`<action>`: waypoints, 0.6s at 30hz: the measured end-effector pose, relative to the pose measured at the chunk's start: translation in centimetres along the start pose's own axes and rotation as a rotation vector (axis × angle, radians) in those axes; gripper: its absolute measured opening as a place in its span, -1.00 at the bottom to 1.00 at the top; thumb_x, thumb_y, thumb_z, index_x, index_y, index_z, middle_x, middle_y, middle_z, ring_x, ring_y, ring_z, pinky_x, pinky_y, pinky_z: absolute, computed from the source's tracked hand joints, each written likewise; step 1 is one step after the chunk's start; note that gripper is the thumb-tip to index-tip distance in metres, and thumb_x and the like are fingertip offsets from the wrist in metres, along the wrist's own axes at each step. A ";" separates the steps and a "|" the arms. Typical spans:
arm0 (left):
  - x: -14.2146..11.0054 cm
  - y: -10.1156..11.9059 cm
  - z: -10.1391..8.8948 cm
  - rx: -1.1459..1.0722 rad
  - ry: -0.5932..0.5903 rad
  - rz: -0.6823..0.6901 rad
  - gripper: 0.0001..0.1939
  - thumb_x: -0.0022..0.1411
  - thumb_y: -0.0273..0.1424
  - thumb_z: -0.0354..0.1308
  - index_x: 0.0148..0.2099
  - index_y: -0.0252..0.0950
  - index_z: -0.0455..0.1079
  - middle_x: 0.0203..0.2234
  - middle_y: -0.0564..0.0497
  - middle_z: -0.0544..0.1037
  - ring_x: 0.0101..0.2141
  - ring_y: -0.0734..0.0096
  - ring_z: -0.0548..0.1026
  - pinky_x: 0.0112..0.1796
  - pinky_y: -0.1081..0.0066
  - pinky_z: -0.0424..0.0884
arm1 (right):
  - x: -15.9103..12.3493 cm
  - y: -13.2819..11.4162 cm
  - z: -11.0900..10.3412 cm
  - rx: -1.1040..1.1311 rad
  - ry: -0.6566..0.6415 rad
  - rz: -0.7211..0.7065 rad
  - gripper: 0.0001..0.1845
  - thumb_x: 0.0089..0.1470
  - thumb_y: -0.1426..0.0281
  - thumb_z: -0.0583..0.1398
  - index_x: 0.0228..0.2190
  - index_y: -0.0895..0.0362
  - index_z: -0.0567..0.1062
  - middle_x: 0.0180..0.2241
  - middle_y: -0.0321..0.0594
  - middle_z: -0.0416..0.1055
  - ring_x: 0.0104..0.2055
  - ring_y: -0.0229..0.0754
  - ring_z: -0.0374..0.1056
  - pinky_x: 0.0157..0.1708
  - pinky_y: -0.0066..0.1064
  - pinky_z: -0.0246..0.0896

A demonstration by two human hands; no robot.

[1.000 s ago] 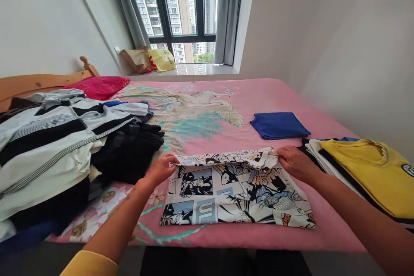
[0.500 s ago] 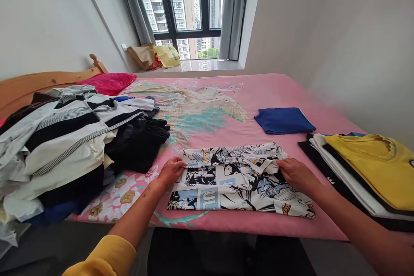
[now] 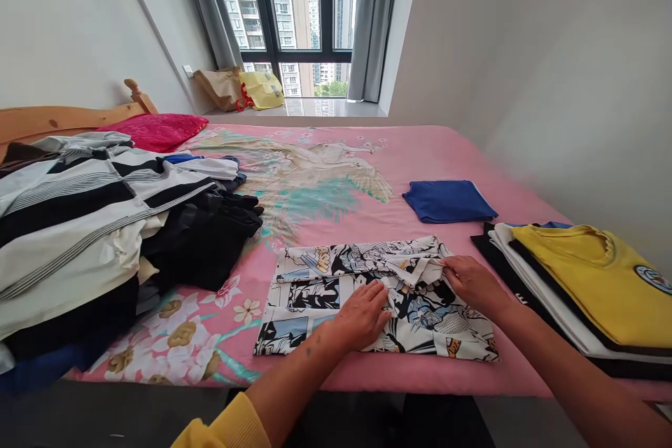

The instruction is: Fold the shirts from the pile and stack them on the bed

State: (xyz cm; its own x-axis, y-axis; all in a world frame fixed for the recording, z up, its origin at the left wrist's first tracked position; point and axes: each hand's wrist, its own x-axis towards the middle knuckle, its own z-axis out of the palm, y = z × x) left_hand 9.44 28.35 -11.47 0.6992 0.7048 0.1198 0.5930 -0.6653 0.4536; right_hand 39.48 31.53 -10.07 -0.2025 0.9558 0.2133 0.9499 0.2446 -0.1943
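A comic-print shirt [image 3: 309, 294], white with black, blue and orange drawings, lies folded into a wide rectangle near the bed's front edge. My left hand [image 3: 365, 315] rests flat on its middle, fingers stretched out together and pointing away from me. At the upper right of the shirt, my right hand [image 3: 470, 283] pinches a fold of the cloth beside the collar-like strip. The fingertips of that hand are partly hidden by the fabric.
Right of the shirt sits a stack of folded clothes [image 3: 588, 280] with a yellow top. Behind it lies a folded blue garment [image 3: 449, 201]. A loose clothes heap [image 3: 105, 224] covers the left of the pink bed [image 3: 420, 147]. Bags [image 3: 262, 89] stand on the windowsill.
My left hand has left the shirt's left edge and moved right onto its middle, flattening out. My right hand keeps its pinch at the right side. The view has shifted slightly.
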 end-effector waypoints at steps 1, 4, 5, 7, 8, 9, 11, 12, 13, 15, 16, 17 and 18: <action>1.3 0.1 0.8 0.008 0.001 -0.037 -0.47 0.31 -0.22 -0.16 0.24 -0.36 0.11 0.21 -0.19 0.19 0.22 0.19 0.10 0.19 0.15 0.06 | 0.2 -0.1 -0.4 0.002 0.000 -0.002 -0.73 0.12 0.40 0.00 -0.26 0.15 0.47 -0.25 -0.11 0.47 -0.14 -0.10 0.34 -0.09 -0.31 0.17; 4.4 -0.3 2.0 0.053 0.024 -0.158 -0.44 0.29 -0.19 -0.16 0.26 -0.31 0.06 0.21 -0.16 0.20 0.21 0.19 0.12 0.19 0.13 0.02 | 0.8 -0.3 -1.3 0.008 -0.002 0.002 -0.73 0.13 0.40 -0.01 -0.27 0.14 0.47 -0.27 -0.12 0.47 -0.16 -0.12 0.34 -0.09 -0.33 0.16; 5.1 -0.6 2.1 0.071 0.024 -0.199 -0.45 0.28 -0.18 -0.15 0.26 -0.28 0.06 0.19 -0.14 0.23 0.19 0.20 0.16 0.18 0.13 0.04 | 0.9 -0.3 -1.4 0.010 -0.003 0.004 -0.73 0.13 0.40 -0.01 -0.27 0.14 0.47 -0.27 -0.12 0.47 -0.16 -0.12 0.34 -0.09 -0.33 0.16; 5.8 -1.5 1.8 0.102 0.011 -0.281 -0.47 0.28 -0.15 -0.16 0.23 -0.21 0.13 0.13 -0.10 0.33 0.13 0.21 0.25 0.14 0.16 0.10 | 0.9 -0.2 -1.4 0.012 0.000 0.007 -0.73 0.13 0.40 0.00 -0.27 0.14 0.47 -0.27 -0.12 0.47 -0.15 -0.12 0.34 -0.10 -0.33 0.16; 5.9 -2.0 1.5 0.112 0.003 -0.321 -0.49 0.28 -0.13 -0.18 0.20 -0.18 0.18 0.09 -0.09 0.38 0.10 0.21 0.29 0.12 0.17 0.13 | 0.7 -0.1 -1.2 0.013 -0.001 0.006 -0.74 0.13 0.40 0.00 -0.27 0.13 0.48 -0.26 -0.12 0.47 -0.15 -0.11 0.34 -0.10 -0.33 0.17; 5.9 -2.7 1.2 0.120 -0.004 -0.358 -0.50 0.28 -0.11 -0.20 0.16 -0.15 0.24 0.05 -0.07 0.42 0.07 0.21 0.32 0.10 0.19 0.16 | 0.5 -0.1 -0.9 0.016 -0.006 0.003 -0.74 0.13 0.40 0.01 -0.27 0.13 0.48 -0.26 -0.13 0.47 -0.14 -0.11 0.34 -0.10 -0.33 0.17; 5.6 -4.3 0.2 0.133 -0.008 -0.426 -0.50 0.28 -0.09 -0.23 0.09 -0.13 0.33 -0.01 -0.06 0.47 0.05 0.21 0.35 0.07 0.21 0.19 | 0.0 0.0 -0.3 0.026 -0.023 -0.003 -0.74 0.13 0.41 0.01 -0.26 0.12 0.48 -0.26 -0.14 0.47 -0.14 -0.12 0.34 -0.10 -0.33 0.17; 5.4 -5.2 -0.3 0.142 -0.005 -0.462 -0.50 0.28 -0.07 -0.24 0.08 -0.12 0.34 -0.01 -0.06 0.47 0.05 0.20 0.35 0.07 0.21 0.19 | -0.4 -0.1 0.1 0.033 -0.036 -0.005 -0.74 0.13 0.41 0.01 -0.27 0.12 0.48 -0.26 -0.14 0.47 -0.14 -0.12 0.34 -0.10 -0.33 0.17; 5.0 -6.1 -0.8 0.154 0.003 -0.500 -0.48 0.28 -0.06 -0.25 0.09 -0.11 0.33 0.00 -0.05 0.47 0.06 0.20 0.34 0.08 0.20 0.18 | -0.7 -0.1 0.4 0.041 -0.049 -0.007 -0.74 0.14 0.40 0.00 -0.27 0.11 0.49 -0.25 -0.15 0.47 -0.15 -0.13 0.33 -0.09 -0.33 0.17; 3.8 -7.6 -1.9 0.182 0.029 -0.574 -0.45 0.25 -0.01 -0.24 0.13 -0.10 0.29 0.05 -0.03 0.43 0.10 0.18 0.29 0.12 0.19 0.10 | -1.2 -0.3 1.0 0.056 -0.071 -0.004 -0.73 0.15 0.39 -0.01 -0.27 0.11 0.49 -0.25 -0.16 0.47 -0.15 -0.13 0.33 -0.10 -0.33 0.17; 3.0 -8.4 -2.4 0.197 0.042 -0.603 -0.43 0.23 0.01 -0.22 0.15 -0.10 0.28 0.07 -0.02 0.41 0.13 0.17 0.26 0.15 0.19 0.05 | -1.4 -0.4 1.3 0.062 -0.080 -0.003 -0.72 0.16 0.39 -0.01 -0.27 0.11 0.49 -0.25 -0.16 0.47 -0.15 -0.13 0.33 -0.10 -0.32 0.18; 2.1 -9.1 -2.9 0.211 0.053 -0.629 -0.42 0.21 0.03 -0.21 0.15 -0.10 0.27 0.09 -0.02 0.39 0.15 0.16 0.22 0.17 0.18 0.00 | -1.6 -0.5 1.6 0.068 -0.087 -0.003 -0.72 0.16 0.38 -0.02 -0.28 0.11 0.49 -0.25 -0.16 0.47 -0.15 -0.13 0.33 -0.10 -0.32 0.18; 1.1 -9.7 -3.4 0.224 0.066 -0.657 -0.41 0.20 0.04 -0.19 0.15 -0.11 0.28 0.09 -0.03 0.39 0.17 0.15 0.19 0.18 0.17 -0.05 | -1.8 -0.4 1.8 0.073 -0.090 -0.003 -0.71 0.17 0.38 -0.02 -0.28 0.11 0.49 -0.25 -0.16 0.46 -0.15 -0.13 0.33 -0.11 -0.32 0.18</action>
State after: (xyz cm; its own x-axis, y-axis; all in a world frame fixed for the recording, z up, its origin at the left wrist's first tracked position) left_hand 3.08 36.44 -12.74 0.1459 0.9874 -0.0605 0.9580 -0.1258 0.2578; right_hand 38.98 30.04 -12.11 -0.2296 0.9649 0.1275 0.9300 0.2561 -0.2637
